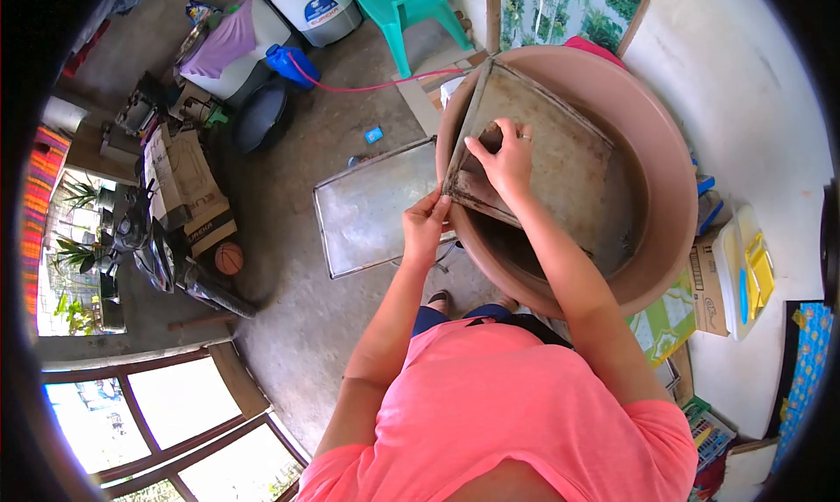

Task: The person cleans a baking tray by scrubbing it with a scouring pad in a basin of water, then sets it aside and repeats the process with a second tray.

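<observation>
A worn metal baking tray leans tilted inside a big pink plastic basin. My left hand grips the tray's near lower corner at the basin's rim. My right hand, with a ring on one finger, presses on the tray's inner surface near its left edge, fingers curled around something small and dark that I cannot make out. A second metal tray lies flat on the concrete floor just left of the basin.
A teal plastic chair, a blue-and-white appliance and a blue jug with a red hose stand at the back. Cardboard boxes, a basketball and a motorbike are at left. Boxes and a lidded container sit right.
</observation>
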Demonstrator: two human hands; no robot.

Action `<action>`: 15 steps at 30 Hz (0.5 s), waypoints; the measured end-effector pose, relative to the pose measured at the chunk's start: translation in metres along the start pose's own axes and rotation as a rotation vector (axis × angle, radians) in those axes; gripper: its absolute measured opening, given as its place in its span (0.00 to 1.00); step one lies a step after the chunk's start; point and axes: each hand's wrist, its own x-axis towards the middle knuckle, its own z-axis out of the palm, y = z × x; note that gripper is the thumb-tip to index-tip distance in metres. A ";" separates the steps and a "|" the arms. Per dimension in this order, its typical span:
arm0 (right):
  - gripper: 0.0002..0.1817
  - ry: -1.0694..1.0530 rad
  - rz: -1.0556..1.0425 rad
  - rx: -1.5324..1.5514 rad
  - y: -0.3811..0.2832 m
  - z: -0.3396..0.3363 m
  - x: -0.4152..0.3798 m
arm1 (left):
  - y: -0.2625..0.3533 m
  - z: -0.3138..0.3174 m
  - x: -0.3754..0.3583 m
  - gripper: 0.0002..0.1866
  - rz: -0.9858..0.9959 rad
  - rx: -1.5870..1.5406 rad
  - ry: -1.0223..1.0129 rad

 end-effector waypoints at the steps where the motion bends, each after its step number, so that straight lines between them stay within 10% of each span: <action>1: 0.28 0.009 -0.060 -0.079 0.000 0.000 0.000 | -0.001 0.000 0.001 0.20 -0.003 0.004 0.007; 15: 0.29 -0.180 -0.045 -0.102 -0.007 -0.003 -0.002 | 0.005 0.005 0.000 0.18 -0.015 -0.009 0.026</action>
